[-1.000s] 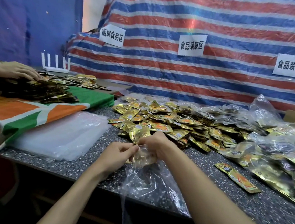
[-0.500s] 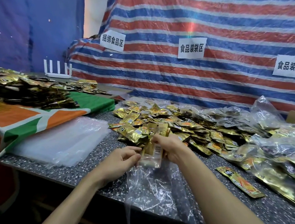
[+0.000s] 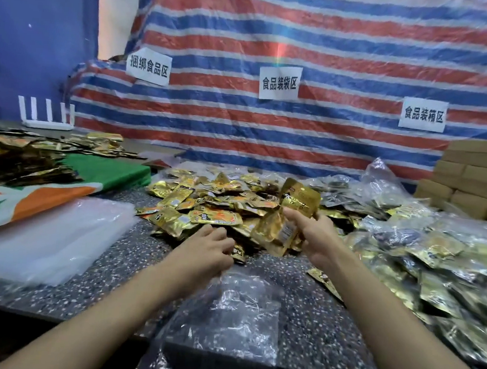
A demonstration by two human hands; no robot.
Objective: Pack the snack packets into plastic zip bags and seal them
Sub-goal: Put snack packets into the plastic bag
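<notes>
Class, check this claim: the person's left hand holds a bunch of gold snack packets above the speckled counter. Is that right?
No. The head view shows the right hand holding the bunch of gold snack packets above the speckled counter.

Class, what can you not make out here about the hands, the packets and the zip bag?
Head view only.
Left hand: its back hides whether the fingers pinch the zip bag.
Gold packets in the right hand: overlapping, so count unclear; print too small.
Zip bag's lower end: cut off by the bottom edge.
</notes>
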